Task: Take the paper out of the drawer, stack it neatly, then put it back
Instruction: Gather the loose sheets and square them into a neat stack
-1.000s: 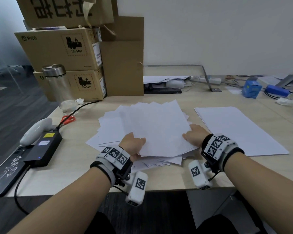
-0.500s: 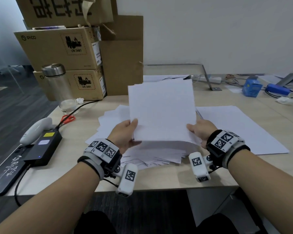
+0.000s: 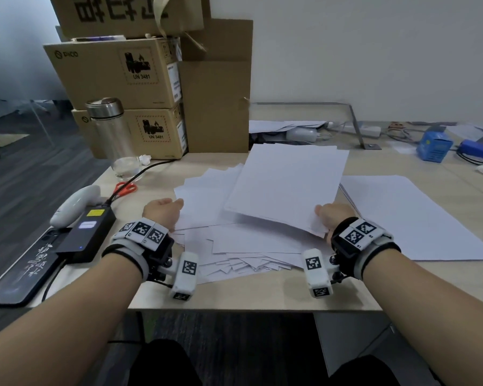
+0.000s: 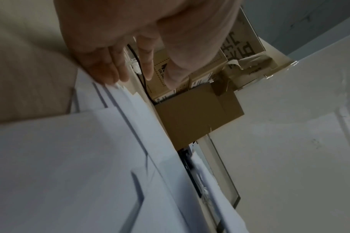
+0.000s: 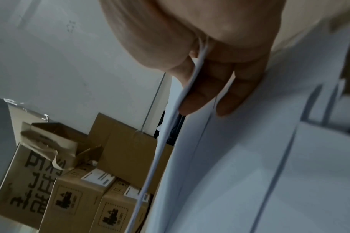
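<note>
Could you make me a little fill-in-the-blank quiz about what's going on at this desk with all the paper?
1. The lifted bundle of white paper sheets is gripped at its near corner by the person's ____ hand.
2. The left hand rests at the edge of the ____ pile of loose white sheets on the wooden desk.
3. The red-handled scissors lie to the ____ of that pile.

Missing words: right; messy; left

A squared sheaf of white paper is tilted, its near right corner raised, above a fanned, untidy spread of loose sheets at the table's near middle; a flat neat stack lies right.
</note>
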